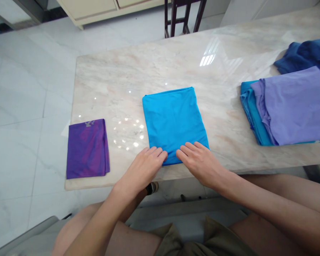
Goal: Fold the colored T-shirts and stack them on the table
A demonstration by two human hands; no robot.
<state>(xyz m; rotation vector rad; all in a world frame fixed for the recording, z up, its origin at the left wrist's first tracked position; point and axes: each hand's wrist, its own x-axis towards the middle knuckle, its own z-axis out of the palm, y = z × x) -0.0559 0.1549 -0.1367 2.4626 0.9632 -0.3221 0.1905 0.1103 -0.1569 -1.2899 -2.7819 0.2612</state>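
A bright blue folded garment [176,119] lies flat on the marble table in front of me, squared into a neat block. My left hand [151,160] grips the left part of its near edge, fingers curled over the fabric. At the right part of the same edge, my right hand [196,159] holds on in the same way, with a short gap between the two hands. Both thumbs are hidden beneath the hands. To the left lies a smaller folded purple garment [86,149] with a grey logo near its top.
The marble table [117,74] ends just beyond the purple garment. On the right sits a pile with a folded lavender garment [296,106] over a teal garment [258,117]. Behind it is a crumpled navy garment [306,55]. A dark wooden stool [185,16] stands past the far edge.
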